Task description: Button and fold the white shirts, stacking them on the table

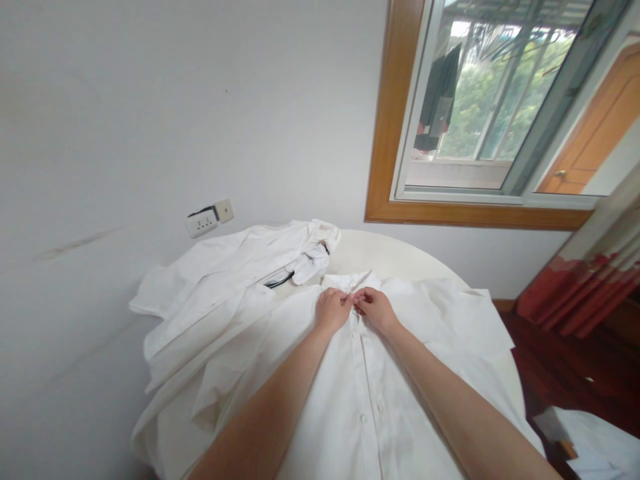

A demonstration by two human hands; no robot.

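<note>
A white button-up shirt lies front side up across the round table, its collar toward the wall. My left hand and my right hand meet at the front placket just below the collar. Fingertips of both are pinched together on the shirt's edge there; a button between them is too small to make out. Lower down, the placket lies loose, with a few small buttons showing along it.
More white garments are heaped at the left of the white table, with a black strap or hanger piece among them. A wall socket sits behind. White cloth lies at the lower right, near a red-and-cream curtain.
</note>
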